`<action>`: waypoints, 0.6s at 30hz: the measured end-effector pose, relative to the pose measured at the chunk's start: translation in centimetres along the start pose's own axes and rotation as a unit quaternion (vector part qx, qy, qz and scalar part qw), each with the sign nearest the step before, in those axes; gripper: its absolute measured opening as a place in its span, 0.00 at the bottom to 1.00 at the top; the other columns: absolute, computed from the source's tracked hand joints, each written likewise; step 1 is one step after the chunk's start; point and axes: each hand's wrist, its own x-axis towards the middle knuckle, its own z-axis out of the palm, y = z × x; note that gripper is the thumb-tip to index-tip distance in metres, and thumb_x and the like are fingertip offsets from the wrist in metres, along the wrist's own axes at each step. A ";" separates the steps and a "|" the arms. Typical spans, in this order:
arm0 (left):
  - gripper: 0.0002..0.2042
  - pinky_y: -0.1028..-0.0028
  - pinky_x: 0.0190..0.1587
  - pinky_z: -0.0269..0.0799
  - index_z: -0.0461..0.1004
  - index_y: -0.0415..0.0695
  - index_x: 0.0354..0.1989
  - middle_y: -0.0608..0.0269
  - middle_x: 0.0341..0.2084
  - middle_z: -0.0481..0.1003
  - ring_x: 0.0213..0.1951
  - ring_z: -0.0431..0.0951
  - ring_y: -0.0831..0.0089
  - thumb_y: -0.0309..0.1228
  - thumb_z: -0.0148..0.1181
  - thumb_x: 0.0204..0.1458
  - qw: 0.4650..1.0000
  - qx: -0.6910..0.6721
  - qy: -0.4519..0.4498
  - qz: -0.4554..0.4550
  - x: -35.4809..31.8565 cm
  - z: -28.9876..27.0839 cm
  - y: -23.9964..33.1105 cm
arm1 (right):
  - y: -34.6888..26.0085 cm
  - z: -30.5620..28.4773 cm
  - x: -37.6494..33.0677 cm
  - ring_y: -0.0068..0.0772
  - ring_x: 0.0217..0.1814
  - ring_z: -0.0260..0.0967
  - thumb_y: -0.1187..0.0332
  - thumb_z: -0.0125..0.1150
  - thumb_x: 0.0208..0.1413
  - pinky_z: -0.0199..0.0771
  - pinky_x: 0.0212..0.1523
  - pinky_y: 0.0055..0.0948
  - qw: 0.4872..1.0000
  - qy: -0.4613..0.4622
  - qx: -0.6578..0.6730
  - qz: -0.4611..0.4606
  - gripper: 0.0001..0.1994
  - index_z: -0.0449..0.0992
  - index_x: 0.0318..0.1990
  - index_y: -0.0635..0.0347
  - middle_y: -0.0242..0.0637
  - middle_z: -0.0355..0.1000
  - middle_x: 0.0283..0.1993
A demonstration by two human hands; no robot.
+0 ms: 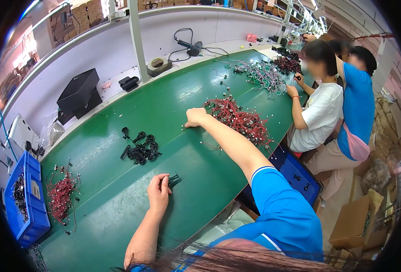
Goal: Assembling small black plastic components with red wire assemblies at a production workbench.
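Note:
My left hand (158, 192) is closed near the front of the green work surface (105, 204), with a small dark pronged piece (175, 178) at its fingertips. What kind of piece it is, I cannot make out. Stretched forward across the bench, my right hand (195, 118) has its fingers pressed together just above the surface; anything they hold is too small to name. Beside that hand, to its right, lies a tangled heap of red wires with small round components (236, 118). A pile of black plastic parts (141, 149) lies between my hands and the left side.
At the left stand a blue bin (30, 199) of dark parts and a smaller red wire heap (62, 192). A black box (79, 95), a tape roll (157, 63) and a corded tool (193, 48) line the back ledge. Co-workers (320, 97) sit at the right by more wires.

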 end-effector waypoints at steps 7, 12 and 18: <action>0.07 0.82 0.21 0.63 0.72 0.41 0.43 0.66 0.25 0.68 0.19 0.67 0.81 0.23 0.49 0.59 0.998 -0.047 0.001 -0.029 -0.3 -0.4 -0.5 | -5.6 -2.8 -5.2 0.35 0.42 0.70 0.50 0.60 0.50 0.64 0.48 0.36 0.947 0.203 0.207 -0.140 0.15 0.76 0.28 0.51 0.31 0.76 0.33; 0.09 0.83 0.22 0.64 0.69 0.41 0.47 0.65 0.29 0.69 0.21 0.67 0.81 0.22 0.49 0.59 0.987 -0.138 0.065 -0.047 -0.3 0.0 1.7 | -9.7 -2.8 -11.4 0.30 0.46 0.64 0.55 0.59 0.52 0.57 0.51 0.34 0.844 0.373 0.274 -0.271 0.11 0.72 0.28 0.51 0.29 0.73 0.42; 0.10 0.85 0.21 0.63 0.67 0.42 0.50 0.65 0.29 0.70 0.19 0.64 0.83 0.24 0.47 0.61 0.982 -0.130 0.135 0.028 -0.2 0.3 2.3 | -12.9 0.5 -16.1 0.30 0.43 0.65 0.57 0.59 0.54 0.58 0.48 0.31 0.805 0.384 0.350 -0.286 0.11 0.71 0.30 0.52 0.30 0.72 0.42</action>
